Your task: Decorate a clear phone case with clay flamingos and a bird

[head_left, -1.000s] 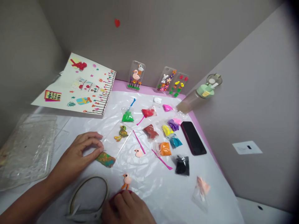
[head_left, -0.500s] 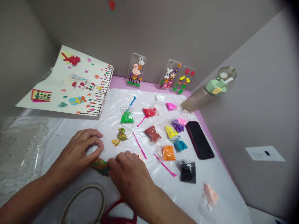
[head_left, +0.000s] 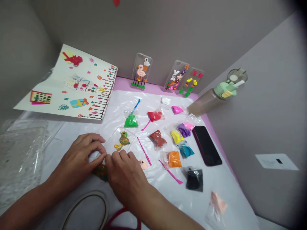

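A lump of mottled green and orange modelling clay (head_left: 100,172) lies on the white sheet, partly covered by my hands. My left hand (head_left: 82,153) is closed, thumb and forefinger pinched together just above the clay. Touching those fingertips are the curled fingers of my right hand (head_left: 126,172); whatever sits between them is hidden. Just beyond the hands lies a clear phone case (head_left: 111,140) bearing a green and yellow clay bird (head_left: 123,140). A small peach clay piece with an eye (head_left: 144,164) shows beside my right knuckles.
Bagged clay, including orange (head_left: 174,159) and black (head_left: 194,179), is spread to the right with pink modelling tools (head_left: 170,172). A phone (head_left: 207,145) and bottle (head_left: 208,99) stand farther right. A ring (head_left: 105,204) and red handles (head_left: 123,218) lie near. Decorated cases (head_left: 141,71) lean behind.
My right hand has shifted left and slightly up, so its fingertips now meet those of my left hand. More of the clay is covered. My left hand has barely moved.
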Available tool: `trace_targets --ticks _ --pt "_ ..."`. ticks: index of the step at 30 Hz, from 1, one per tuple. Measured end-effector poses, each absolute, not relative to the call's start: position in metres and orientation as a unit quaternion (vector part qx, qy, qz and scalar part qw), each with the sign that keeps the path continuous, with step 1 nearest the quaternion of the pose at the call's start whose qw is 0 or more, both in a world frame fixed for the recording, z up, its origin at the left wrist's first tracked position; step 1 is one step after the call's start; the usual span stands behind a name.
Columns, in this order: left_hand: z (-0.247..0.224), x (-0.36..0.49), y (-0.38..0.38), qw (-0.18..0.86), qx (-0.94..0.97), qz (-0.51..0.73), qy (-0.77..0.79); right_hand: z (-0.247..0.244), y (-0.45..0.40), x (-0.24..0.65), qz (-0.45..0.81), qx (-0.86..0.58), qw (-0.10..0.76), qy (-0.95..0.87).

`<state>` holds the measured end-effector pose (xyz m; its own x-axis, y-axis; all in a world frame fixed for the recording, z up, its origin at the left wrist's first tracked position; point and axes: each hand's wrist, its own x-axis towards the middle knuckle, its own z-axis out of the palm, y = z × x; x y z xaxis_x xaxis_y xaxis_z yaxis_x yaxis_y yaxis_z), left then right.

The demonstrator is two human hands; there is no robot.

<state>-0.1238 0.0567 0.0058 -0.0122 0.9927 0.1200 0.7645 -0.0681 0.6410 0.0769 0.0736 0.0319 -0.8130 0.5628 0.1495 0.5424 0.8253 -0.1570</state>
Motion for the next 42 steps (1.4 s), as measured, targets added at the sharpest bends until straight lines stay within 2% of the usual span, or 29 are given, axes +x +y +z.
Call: trace_targets --ticks 14,27,34,42 --pt "0.001 -0.131 0.055 0.155 0.69 0.298 0.641 0.036 0.075 0.078 0.079 -0.307 0.062 -0.946" --pt "0.008 -0.129 0.054 0.133 0.731 0.234 0.627 0.034 0.081 0.087 0.076 -0.277 0.06 -0.956" --pt "0.013 -0.124 0.052 0.111 0.743 0.213 0.625 0.031 0.077 0.087 0.07 -0.276 0.096 -0.954" --pt "0.012 -0.123 0.055 0.1 0.741 0.222 0.625 0.035 0.077 0.089 0.083 -0.276 0.093 -0.953"
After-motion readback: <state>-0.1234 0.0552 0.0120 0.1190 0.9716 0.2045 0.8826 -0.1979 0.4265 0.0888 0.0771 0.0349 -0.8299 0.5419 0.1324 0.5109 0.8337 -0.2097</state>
